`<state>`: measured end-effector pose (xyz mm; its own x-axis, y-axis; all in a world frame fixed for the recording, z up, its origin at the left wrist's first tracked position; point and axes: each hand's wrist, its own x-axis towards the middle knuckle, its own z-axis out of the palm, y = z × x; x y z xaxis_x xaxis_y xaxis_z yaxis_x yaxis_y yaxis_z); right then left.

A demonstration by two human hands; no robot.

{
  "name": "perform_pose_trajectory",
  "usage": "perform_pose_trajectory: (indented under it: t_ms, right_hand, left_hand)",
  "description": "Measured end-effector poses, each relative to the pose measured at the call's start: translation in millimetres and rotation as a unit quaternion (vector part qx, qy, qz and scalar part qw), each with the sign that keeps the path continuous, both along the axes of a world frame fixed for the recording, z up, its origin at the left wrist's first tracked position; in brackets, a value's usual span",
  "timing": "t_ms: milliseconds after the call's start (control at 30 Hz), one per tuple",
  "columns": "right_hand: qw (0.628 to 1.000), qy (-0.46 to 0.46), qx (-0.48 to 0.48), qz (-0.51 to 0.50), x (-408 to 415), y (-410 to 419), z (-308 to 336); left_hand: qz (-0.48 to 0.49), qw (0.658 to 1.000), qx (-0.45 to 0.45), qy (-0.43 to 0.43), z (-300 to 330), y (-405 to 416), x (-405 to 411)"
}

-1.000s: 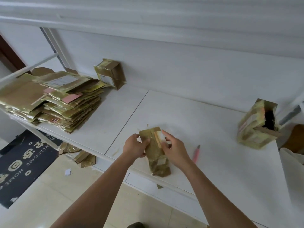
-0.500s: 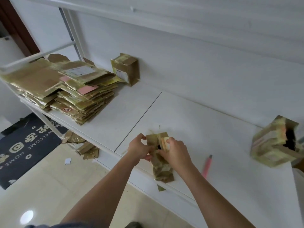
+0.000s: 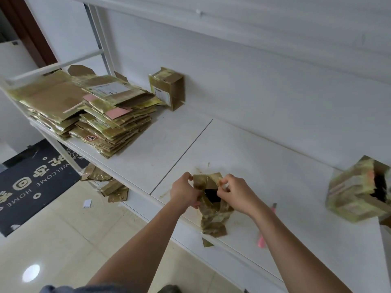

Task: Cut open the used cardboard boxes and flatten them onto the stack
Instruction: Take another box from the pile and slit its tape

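Left hand [image 3: 183, 193] and right hand [image 3: 233, 193] each grip a flap of the small box [image 3: 212, 210], held at the table [image 3: 275, 166] edge. Risk: taped cardboard tearing unevenly, or the box slipping off, far from the stack [image 3: 88, 115].

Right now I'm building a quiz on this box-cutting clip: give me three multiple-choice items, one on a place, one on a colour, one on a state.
1. Where is the stack of flattened boxes?
A. far left of the shelf
B. on the floor mat
C. beside the right wall

2. What colour is the cutter on the shelf?
A. blue
B. pink
C. black

3. What is the state of the small taped box?
A. lying untouched
B. already on the stack
C. held by both hands

Answers:
1. A, it sits at the shelf's left end.
2. B, its handle shows pink beside the right forearm.
3. C, the left hand and right hand each grip its top.
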<state>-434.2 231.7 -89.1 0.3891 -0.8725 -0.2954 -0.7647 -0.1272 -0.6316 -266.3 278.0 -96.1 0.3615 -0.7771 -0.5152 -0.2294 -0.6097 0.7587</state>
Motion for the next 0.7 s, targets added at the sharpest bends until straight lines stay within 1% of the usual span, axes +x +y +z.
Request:
perform_pose_trajectory:
  t_ms: [233, 367, 400, 467, 533, 567, 633, 667, 700]
  right_hand:
    - [0.999, -0.02, 0.043, 0.002, -10.3, -3.4, 2.1]
    - [0.995, -0.076, 0.06, -0.028, -13.4, 1.8, 1.3]
    - [0.993, -0.096, 0.056, -0.036, -14.3, 6.1, -0.9]
    - [0.984, -0.153, 0.069, -0.056, -16.2, 15.5, -8.2]
    - [0.967, -0.214, 0.119, -0.063, -16.9, 24.9, -15.2]
    - [0.963, -0.229, 0.13, -0.06, -18.4, 27.7, -19.2]
    - [0.965, -0.233, 0.097, -0.069, -26.0, 28.4, -26.4]
    - [0.973, -0.206, 0.055, -0.088, -33.1, 27.1, -30.4]
    - [0.982, -0.15, 0.004, -0.114, -42.2, 24.1, -35.1]
  left_hand:
    - [0.004, 1.0, 0.002, -0.013, 1.4, -0.2, -3.1]
    - [-0.001, 0.999, 0.007, -0.031, 1.4, 0.8, -3.0]
    - [-0.011, 0.999, 0.008, -0.051, 2.0, 0.4, -1.6]
    - [-0.049, 0.99, 0.0, -0.134, 2.6, -2.3, 2.1]
    - [-0.072, 0.968, -0.011, -0.241, 4.2, -5.5, 4.0]
    - [-0.08, 0.955, -0.022, -0.284, 5.7, -6.0, 2.7]
    - [-0.135, 0.939, -0.034, -0.314, 7.7, -5.9, -4.5]
    - [-0.18, 0.929, -0.014, -0.324, 7.0, -4.4, -10.6]
    - [-0.219, 0.914, 0.012, -0.341, 6.9, -1.8, -17.2]
